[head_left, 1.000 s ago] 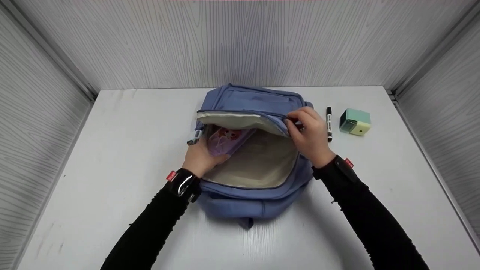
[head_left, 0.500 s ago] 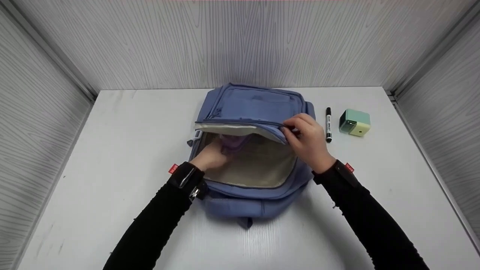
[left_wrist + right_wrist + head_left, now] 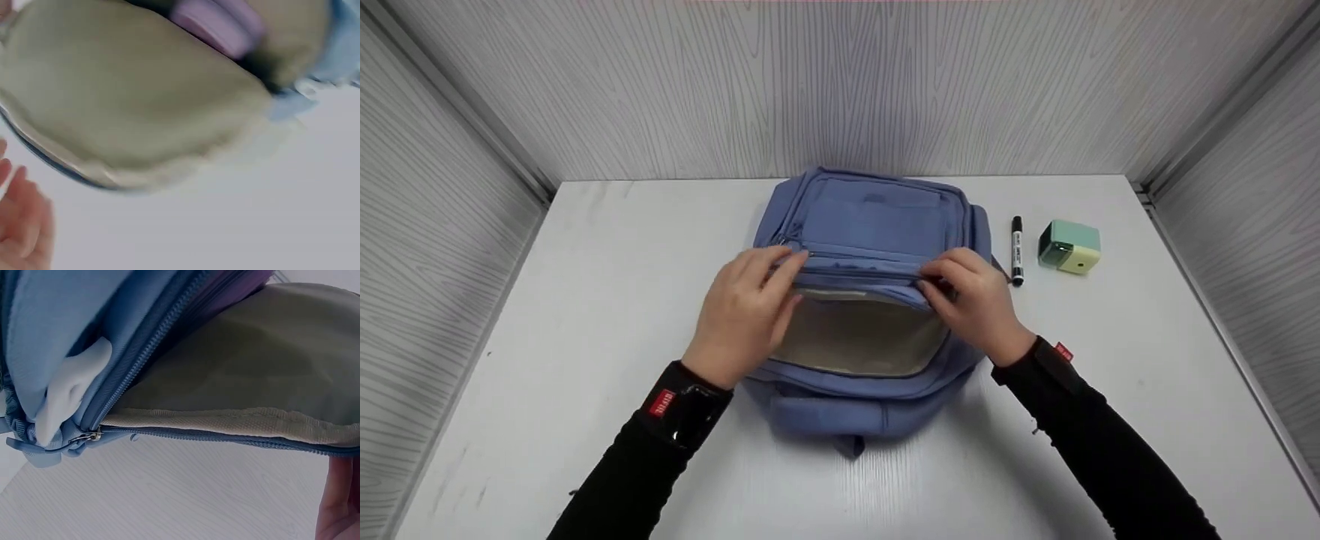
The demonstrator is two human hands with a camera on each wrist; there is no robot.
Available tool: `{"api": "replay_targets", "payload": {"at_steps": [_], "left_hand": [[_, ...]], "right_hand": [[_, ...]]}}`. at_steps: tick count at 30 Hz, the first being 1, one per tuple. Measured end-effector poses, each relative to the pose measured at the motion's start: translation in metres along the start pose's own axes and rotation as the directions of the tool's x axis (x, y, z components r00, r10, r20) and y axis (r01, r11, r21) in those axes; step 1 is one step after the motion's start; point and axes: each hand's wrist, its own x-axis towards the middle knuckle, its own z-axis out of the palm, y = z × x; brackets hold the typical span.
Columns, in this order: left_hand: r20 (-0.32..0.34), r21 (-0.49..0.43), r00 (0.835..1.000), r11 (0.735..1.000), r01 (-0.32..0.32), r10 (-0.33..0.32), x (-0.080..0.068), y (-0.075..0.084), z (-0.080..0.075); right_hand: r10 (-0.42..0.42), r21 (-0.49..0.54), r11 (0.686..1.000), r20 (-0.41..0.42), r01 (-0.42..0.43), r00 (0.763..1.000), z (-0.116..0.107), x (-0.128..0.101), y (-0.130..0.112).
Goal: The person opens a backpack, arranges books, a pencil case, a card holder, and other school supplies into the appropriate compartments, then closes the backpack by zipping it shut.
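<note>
Backpack (image 3: pixel 870 225) of blue fabric lies flat in the middle of the white surface (image 3: pixel 585 300), with its main compartment partly open so that the beige lining (image 3: pixel 859 337) is visible. Left hand (image 3: pixel 742 315) rests on the upper flap at the left side of the opening; its fingers are nearly straight and lie on the zipper edge, and they do not seem to close around anything. Right hand (image 3: pixel 971 304) is at the right end of the same flap, and its fingers are curled and pinch the blue edge of the flap near the zipper. Between the two hands the flap hangs low over the opening. In the left wrist view, which is blurred, a purple pencil case (image 3: pixel 216 25) sits deep inside the backpack, above the beige lining. In the right wrist view the zipper teeth run along the blue edge, and a small metal zipper pull (image 3: pixel 84 437) sits at the corner where the two zipper rows meet. On the surface to the right of the backpack lies a black marker (image 3: pixel 1018 250), near the right hand but not touching it, and just beside the marker stands a green and yellow pencil sharpener (image 3: pixel 1069 245).
</note>
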Motion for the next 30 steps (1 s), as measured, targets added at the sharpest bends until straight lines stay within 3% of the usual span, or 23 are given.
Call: {"api": "replay_targets", "payload": {"at_steps": [4,13,17,20,22,24,27,30], "left_hand": [[0.139,0.012,0.989,0.999,0.052,-0.053,-0.013,-0.016,0.004],[0.126,-0.034,0.992,0.999,-0.004,0.009,-0.045,-0.023,0.008],[0.129,-0.029,0.992,1.0,-0.001,0.004,-0.054,-0.023,0.009],[0.123,-0.038,0.992,0.999,0.011,-0.006,-0.059,-0.023,0.01],[0.117,-0.046,0.993,0.999,0.022,-0.016,-0.061,-0.023,0.011],[0.116,-0.049,0.993,0.998,0.033,-0.027,-0.062,-0.023,0.011],[0.119,-0.052,0.992,0.997,0.051,-0.044,-0.063,-0.023,0.011],[0.125,-0.056,0.991,0.996,0.065,-0.057,-0.065,-0.023,0.011]], "right_hand": [[-0.044,-0.015,0.999,0.023,0.044,0.999,-0.002,-0.008,-0.002],[-0.116,0.068,0.992,0.114,0.108,0.987,-0.001,-0.04,0.012],[-0.028,0.054,0.998,0.106,0.023,0.994,-0.008,-0.052,0.04],[0.137,-0.041,0.99,0.072,-0.134,0.988,-0.014,-0.059,0.073],[0.283,-0.114,0.954,0.052,-0.276,0.958,-0.018,-0.062,0.099],[0.428,-0.181,0.892,0.036,-0.415,0.903,-0.023,-0.064,0.125],[0.608,-0.254,0.769,0.01,-0.586,0.794,-0.03,-0.066,0.158],[0.743,-0.293,0.64,0.001,-0.71,0.669,-0.034,-0.069,0.179]]}}
